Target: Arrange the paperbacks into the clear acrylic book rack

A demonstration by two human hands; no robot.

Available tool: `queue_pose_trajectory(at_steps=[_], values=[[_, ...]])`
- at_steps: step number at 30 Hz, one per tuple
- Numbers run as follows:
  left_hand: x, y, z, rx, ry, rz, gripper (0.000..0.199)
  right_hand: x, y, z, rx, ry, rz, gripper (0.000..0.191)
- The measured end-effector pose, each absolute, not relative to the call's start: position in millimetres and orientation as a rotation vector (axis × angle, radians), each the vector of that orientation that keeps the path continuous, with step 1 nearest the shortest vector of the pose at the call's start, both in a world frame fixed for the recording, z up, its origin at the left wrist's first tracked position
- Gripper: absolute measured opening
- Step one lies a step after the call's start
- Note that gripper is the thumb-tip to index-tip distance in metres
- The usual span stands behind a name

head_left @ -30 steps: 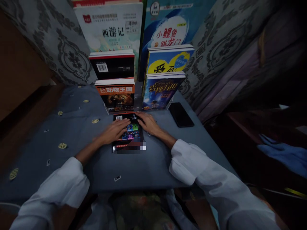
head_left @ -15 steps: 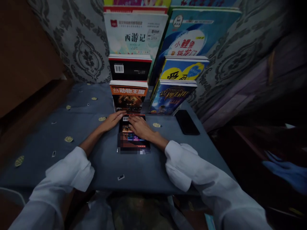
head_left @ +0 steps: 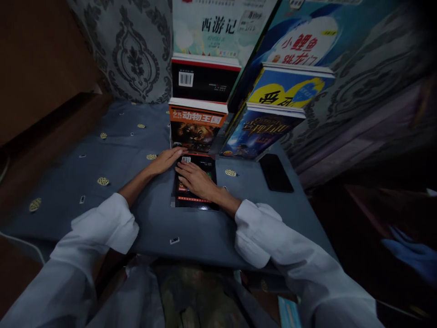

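Note:
A black book [head_left: 201, 204] lies flat on the blue-grey cloth, a barcode and small colored pictures on its upward face. My right hand [head_left: 196, 179] rests palm down across it, fingers stretched toward its left edge and hiding part of the pictures. At the book's upper left corner is my left hand [head_left: 166, 161], fingers extended and held close together. Just beyond stands an upright book with a lion on its orange-topped cover [head_left: 196, 130]. Neither hand grips anything.
Right of the lion book stands a dark blue book [head_left: 261, 134]. Behind them rise a black book [head_left: 205, 84], a yellow-and-blue book [head_left: 290, 89] and larger books. A black phone [head_left: 276, 173] lies at right on the cloth-covered table [head_left: 136, 237]. Patterned fabric [head_left: 134, 54] hangs behind.
The camera view has shifted, so the standing books appear larger and further right. My right hand has slid toward the lower left of the flat book. My left hand stays at its upper corner.

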State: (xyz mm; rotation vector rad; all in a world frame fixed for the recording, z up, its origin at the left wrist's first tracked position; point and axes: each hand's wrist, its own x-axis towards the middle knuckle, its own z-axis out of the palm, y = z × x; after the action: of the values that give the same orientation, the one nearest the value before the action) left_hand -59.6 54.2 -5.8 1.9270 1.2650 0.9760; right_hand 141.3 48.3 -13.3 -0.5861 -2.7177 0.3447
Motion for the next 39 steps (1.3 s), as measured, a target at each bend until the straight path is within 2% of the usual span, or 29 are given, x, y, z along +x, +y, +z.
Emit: queue_pose_trajectory(at_steps=[10,24,33,39], values=[[-58,53,-6,1.990,1.291,0.973,0.071,154,12,-15,-0.441,-2.730,0.497,0.039],[-55,46,-2,2.084,1.372,0.908,0.069,167,-34,-12,-0.428,-2.820,0.485,0.045],[-51,43,-5,2.291,1.452,0.736,0.059,201,-46,-17,-0.622,-2.716,0.415,0.054],[-52,42,-12,2.382,1.491,0.618,0.059,238,-50,-23,-0.776,-2.693,0.349,0.056]])
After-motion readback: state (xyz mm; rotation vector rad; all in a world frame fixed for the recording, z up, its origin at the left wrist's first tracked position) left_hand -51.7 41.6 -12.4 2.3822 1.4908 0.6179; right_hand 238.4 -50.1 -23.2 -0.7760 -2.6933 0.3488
